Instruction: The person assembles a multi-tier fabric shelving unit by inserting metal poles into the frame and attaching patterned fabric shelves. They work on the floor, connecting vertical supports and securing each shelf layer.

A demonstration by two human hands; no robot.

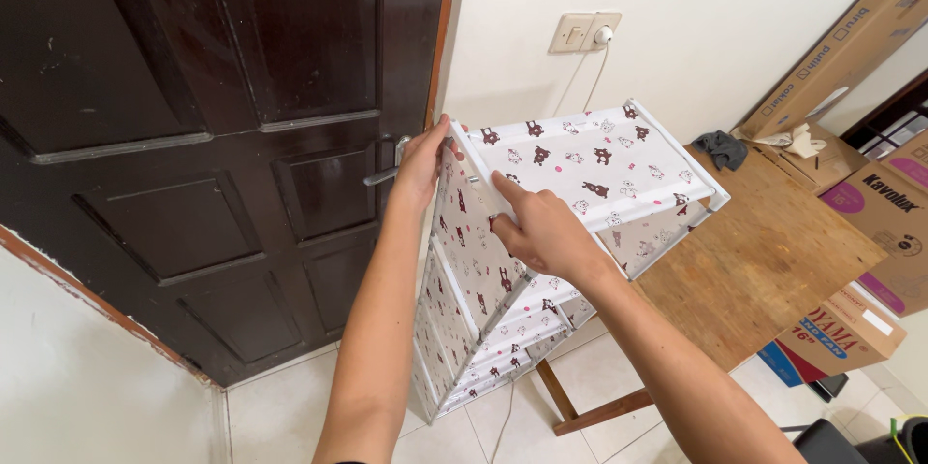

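a tall fabric shelf rack (pixel 580 169) stands upright on the tiled floor beside the dark door. its white cloth cover carries small brown bear and pink dot prints, stretched over a white tube frame, with several patterned shelves stacked below the top panel.

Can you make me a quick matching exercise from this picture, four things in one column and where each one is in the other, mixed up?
Things:
1. left hand
2. right hand
3. dark grey cloth
4. wall socket

Places:
A. lying on the wooden table
B. on the white wall above the fabric shelf rack
C. on the rack's top panel, near its front edge
D. gripping the rack's top corner nearest the dark door

Pairs: 1-D, 2-C, 3-A, 4-B
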